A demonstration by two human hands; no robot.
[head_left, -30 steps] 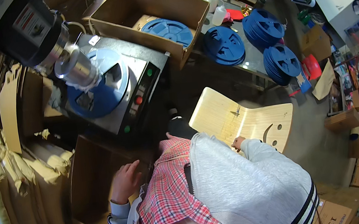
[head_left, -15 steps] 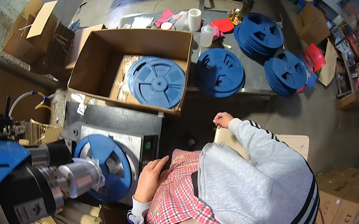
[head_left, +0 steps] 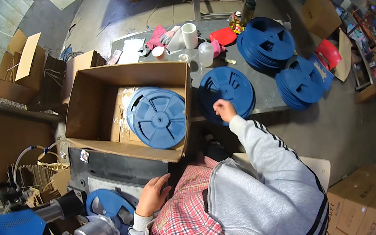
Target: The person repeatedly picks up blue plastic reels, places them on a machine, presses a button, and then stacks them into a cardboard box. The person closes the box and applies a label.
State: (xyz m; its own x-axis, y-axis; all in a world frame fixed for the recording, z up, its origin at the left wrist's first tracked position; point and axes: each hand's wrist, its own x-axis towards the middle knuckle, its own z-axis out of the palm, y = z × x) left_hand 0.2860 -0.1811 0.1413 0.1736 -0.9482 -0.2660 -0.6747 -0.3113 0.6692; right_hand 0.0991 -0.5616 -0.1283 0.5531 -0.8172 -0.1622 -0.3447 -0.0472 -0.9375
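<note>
The left hand [head_left: 153, 194] rested open and empty at the edge of the black machine [head_left: 108, 172]. The right hand [head_left: 224, 110] pinched the near rim of a blue reel [head_left: 228, 89] lying at the bench's [head_left: 264, 100] near edge, beside the cardboard box [head_left: 90, 91].

Beyond your work you see a white cup [head_left: 189, 35] and red pouch [head_left: 223, 36] on the table [head_left: 268, 95], plus a red chair [head_left: 329, 52].

Blue plastic reels [head_left: 226, 92] lie on a grey table [head_left: 264, 100], one more inside a brown cardboard box [head_left: 95, 90] beside it. Below the box, a grey sleeve with black stripes [head_left: 262, 137] crosses a red-and-white plaid garment [head_left: 184, 216].
</note>
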